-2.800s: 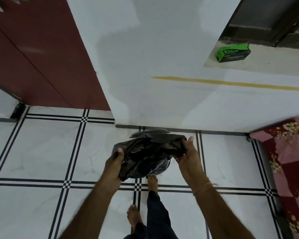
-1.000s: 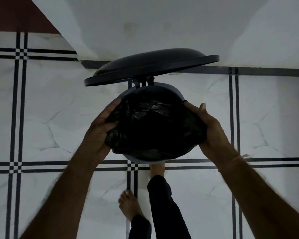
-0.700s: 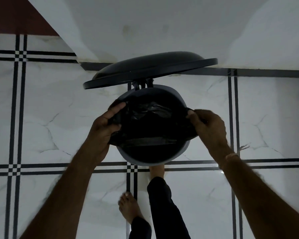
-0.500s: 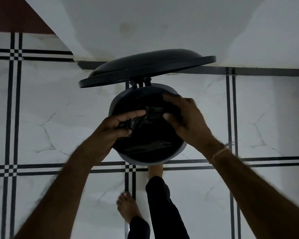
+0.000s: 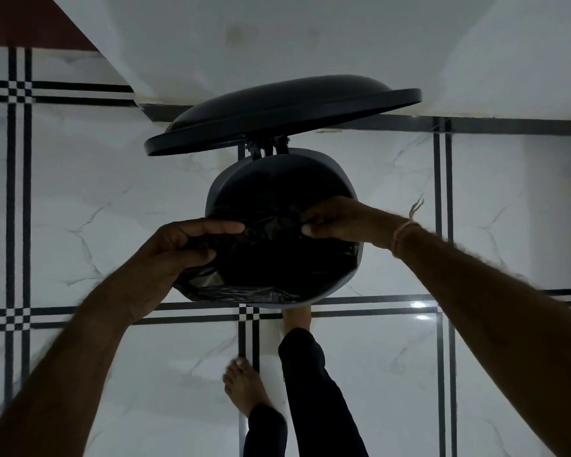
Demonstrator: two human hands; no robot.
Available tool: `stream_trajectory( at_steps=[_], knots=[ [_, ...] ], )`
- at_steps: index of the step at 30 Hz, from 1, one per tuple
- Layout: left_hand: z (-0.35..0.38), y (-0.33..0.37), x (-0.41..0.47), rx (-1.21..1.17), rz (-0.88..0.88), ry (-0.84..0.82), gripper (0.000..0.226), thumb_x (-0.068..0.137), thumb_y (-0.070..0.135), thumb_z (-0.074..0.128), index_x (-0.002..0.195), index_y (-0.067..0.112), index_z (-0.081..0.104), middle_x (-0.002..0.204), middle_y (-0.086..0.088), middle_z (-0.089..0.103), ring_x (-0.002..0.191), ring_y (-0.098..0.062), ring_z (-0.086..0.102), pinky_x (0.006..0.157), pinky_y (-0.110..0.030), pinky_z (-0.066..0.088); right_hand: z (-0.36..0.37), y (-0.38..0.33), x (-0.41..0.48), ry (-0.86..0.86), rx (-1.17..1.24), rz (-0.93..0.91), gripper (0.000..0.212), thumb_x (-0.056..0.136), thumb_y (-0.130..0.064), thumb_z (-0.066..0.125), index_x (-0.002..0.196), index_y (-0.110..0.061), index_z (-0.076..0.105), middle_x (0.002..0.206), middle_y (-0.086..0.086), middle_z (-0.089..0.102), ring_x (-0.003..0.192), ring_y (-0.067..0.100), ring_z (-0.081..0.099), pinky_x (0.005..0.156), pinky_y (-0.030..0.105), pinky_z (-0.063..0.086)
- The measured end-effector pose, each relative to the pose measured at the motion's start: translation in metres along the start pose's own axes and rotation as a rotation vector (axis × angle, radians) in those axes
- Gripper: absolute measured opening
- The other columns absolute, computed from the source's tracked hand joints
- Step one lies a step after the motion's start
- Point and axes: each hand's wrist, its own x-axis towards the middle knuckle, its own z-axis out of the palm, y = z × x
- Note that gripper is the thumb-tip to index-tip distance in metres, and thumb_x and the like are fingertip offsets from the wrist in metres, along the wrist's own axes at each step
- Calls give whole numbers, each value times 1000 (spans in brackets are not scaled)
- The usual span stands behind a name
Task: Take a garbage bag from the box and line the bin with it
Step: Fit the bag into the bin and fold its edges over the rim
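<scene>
Both grips on bag

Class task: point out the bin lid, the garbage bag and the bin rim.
bin lid [image 5: 277, 103]: head view, domed top.
garbage bag [image 5: 277, 258]: head view, middle of the plastic.
bin rim [image 5: 340, 179]: head view, far right edge.

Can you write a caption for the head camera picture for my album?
Both hands, left and right, tuck a black garbage bag into the open pedal bin.

black garbage bag draped inside open bin.
</scene>
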Motion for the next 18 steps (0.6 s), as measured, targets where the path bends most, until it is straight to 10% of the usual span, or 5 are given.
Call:
stream_trajectory(
  at_steps=[7,11,18],
  knots=[
    [6,-2,-4,130,-44,-61,55,95,-22,43,114,16,78,119,-6,78,117,-19,71,90,-20,56,22,8,2,299,281,-137,27,98,-43,57,116,-25,64,122,1,63,119,23,58,108,50,49],
    [18,2,0,282,-75,-182,50,97,-21,40,118,8,74,119,-3,78,117,-16,70,95,-21,54,29,-25,5,-30,223,-392,55,103,-35,53,155,-34,38,154,-2,49,146,17,42,121,39,35],
    [1,14,11,164,-47,-82,41,97,-15,48,120,9,72,118,-11,76,112,-24,73,87,-29,60,9,-30,-6,21,258,-286,29,96,-44,64,102,-18,75,100,0,77,100,18,73,99,41,56]
  ],
)
